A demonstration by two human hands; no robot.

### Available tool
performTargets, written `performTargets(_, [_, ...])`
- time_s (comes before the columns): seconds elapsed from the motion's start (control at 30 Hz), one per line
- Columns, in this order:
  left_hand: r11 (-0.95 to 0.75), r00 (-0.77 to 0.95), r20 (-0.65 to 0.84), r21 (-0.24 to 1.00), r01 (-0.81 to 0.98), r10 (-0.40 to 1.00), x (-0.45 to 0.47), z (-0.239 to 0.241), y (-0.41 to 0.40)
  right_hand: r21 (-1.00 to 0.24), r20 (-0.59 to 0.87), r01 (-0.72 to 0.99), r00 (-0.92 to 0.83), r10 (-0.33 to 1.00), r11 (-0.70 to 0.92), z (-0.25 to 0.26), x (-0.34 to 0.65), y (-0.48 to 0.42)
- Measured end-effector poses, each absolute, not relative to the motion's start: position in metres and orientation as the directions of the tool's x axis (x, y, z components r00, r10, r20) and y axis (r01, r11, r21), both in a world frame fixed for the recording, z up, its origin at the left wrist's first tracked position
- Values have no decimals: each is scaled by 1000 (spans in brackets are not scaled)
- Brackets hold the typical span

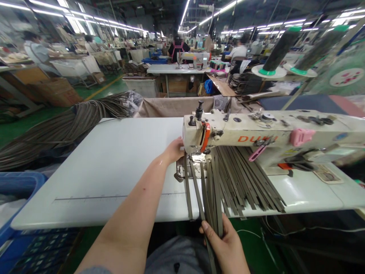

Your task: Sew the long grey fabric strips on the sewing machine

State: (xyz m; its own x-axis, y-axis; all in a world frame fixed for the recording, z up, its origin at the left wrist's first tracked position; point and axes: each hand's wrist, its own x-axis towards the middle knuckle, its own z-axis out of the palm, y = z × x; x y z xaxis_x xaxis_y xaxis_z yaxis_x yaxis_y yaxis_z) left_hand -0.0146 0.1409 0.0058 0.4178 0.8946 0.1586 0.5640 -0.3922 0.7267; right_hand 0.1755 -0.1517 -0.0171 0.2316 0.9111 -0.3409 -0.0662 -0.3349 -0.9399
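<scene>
A cream sewing machine stands on the white table. My left hand reaches to the left side of the machine head, near the needle; its fingers are hidden behind the machine. Several grey-brown straps lie fanned under the machine arm and over the table's front edge. My right hand, below the table edge, is closed around a bundle of these hanging straps.
A big heap of the same straps lies off the table's left rear. A blue crate sits at lower left. Two thread cones stand behind the machine. Other people work at tables in the background.
</scene>
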Motion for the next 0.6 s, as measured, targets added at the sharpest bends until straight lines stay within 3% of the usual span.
performTargets(0.6, [-435,248,357,741,512,901,-7,0,135,-924,-375,-67,337,864,-375,1,162,-141])
